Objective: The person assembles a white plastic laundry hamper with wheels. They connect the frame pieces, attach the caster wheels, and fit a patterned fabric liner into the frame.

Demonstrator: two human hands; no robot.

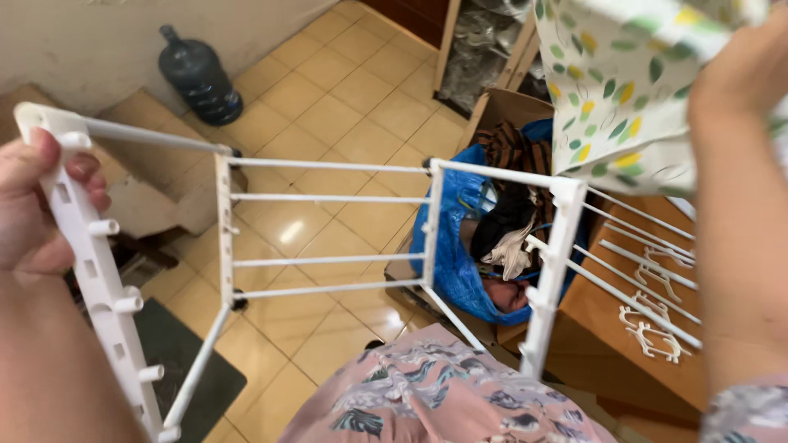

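Observation:
A white drying rack (328, 197) with thin horizontal rods stands in front of me over the tiled floor. My left hand (41, 205) grips the top of its left side bar (90, 271). My right hand (743, 70), raised at the upper right, holds a white cloth (624, 90) printed with green and yellow leaves above the rack's right side. A pink patterned garment (443, 394) lies low in the middle, by my body.
A blue bag (451, 262) full of clothes sits in a cardboard box beyond the rack. A dark water jug (199, 75) stands by the wall. A wooden surface (607, 303) with white clips is at right. A dark mat (176, 361) lies at bottom left.

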